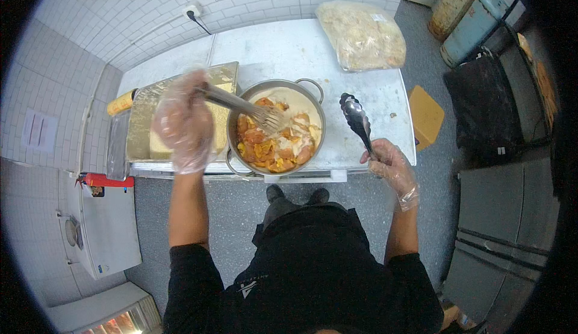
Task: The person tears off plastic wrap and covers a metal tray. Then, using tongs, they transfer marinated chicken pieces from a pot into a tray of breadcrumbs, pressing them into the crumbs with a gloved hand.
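My left hand (185, 124), in a clear plastic glove and blurred, grips the handle of a metal whisk (237, 103). The whisk's wires are over the middle of a round two-handled metal pot (321, 142). Marinated meat pieces (259, 151) with orange-yellow bits lie in the pot, and a creamy pale liquid (293, 99) covers its far side. My right hand (390, 164), gloved too, holds serving tongs (356, 113) with dark scalloped ends, pointing away from me to the right of the pot. To the left, partly behind my left hand, is a metal tray (141, 131) of pale yellow crumbs.
A filled clear plastic bag (363, 36) lies at the worktop's (275, 47) far right corner. Left of the tray are a yellow roll (121, 103) and a clear plastic container (118, 144). A yellow box (425, 117) stands beyond the right edge; a red fire extinguisher (108, 180) is at left.
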{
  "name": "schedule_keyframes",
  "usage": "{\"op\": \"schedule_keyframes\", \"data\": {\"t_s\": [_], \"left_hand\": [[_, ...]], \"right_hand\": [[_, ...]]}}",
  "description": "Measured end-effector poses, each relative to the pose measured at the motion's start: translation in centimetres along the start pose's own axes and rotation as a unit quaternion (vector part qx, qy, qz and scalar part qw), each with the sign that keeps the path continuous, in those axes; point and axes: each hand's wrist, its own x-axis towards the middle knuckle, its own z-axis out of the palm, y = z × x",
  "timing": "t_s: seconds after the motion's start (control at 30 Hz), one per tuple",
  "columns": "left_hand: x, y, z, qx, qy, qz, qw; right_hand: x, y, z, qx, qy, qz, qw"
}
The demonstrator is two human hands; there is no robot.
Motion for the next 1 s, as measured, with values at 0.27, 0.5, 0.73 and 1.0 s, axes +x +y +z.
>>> {"op": "schedule_keyframes", "data": {"t_s": [0.27,0.5,0.73,1.0], "left_hand": [[0.3,0.1,0.1,0.009,0.033,0.006,0.999],[-3.3,1.0,6.7,-0.015,-0.046,0.023,0.999],[0.3,-1.1,1.0,-0.145,0.015,-0.068,0.987],[-3.4,3.0,0.0,-0.173,-0.067,-0.031,0.982]], "right_hand": [[-1.0,-1.7,0.4,-0.018,-0.007,0.061,0.998],[-0.5,-1.7,0.8,-0.069,-0.001,0.056,0.996],[-1.2,-0.4,-0.4,-0.125,-0.002,0.033,0.992],[-2.1,-1.9,-0.3,-0.119,0.031,0.036,0.992]]}}
